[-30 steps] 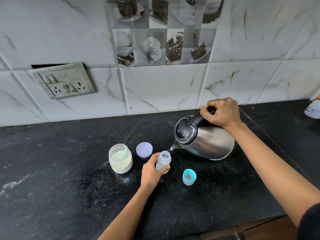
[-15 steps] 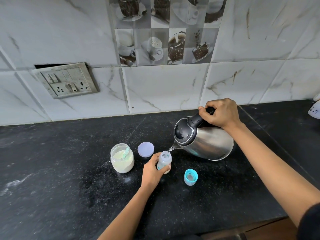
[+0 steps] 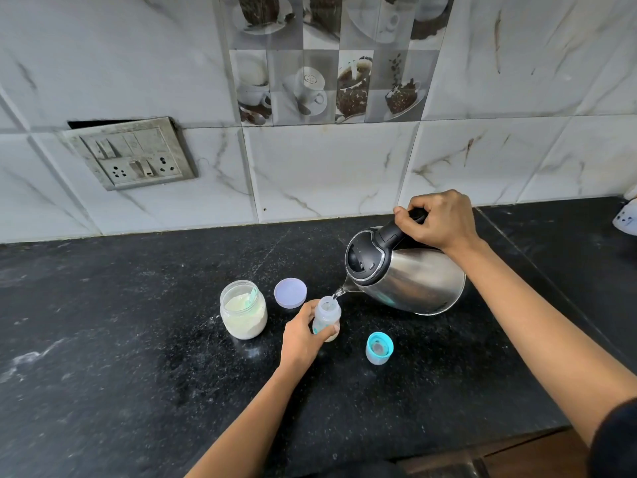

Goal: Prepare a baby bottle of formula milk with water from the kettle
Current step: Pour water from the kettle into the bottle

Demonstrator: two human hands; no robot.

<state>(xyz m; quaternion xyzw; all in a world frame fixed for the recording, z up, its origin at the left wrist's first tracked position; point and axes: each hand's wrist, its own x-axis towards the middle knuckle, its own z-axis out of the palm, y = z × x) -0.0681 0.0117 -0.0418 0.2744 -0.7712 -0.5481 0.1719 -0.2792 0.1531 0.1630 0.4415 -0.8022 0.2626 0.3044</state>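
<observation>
A small clear baby bottle [image 3: 327,313] stands open on the black counter [image 3: 138,357], and my left hand [image 3: 303,334] is wrapped around its lower half. My right hand [image 3: 439,220] grips the black handle of a steel kettle [image 3: 410,279], which is tilted left with its spout just over the bottle's mouth. A thin stream of water runs from the spout into the bottle. The bottle's teal cap with teat [image 3: 379,348] lies on the counter to the right of the bottle.
A glass jar of pale formula powder [image 3: 244,313] with a scoop inside stands left of the bottle, and its lilac lid [image 3: 290,293] lies behind. A switch and socket plate [image 3: 132,155] is on the tiled wall. A white object [image 3: 625,219] sits at the far right.
The kettle stays tilted over the bottle and keeps pouring. Both hands hold their places; only the camera view has shifted slightly.
</observation>
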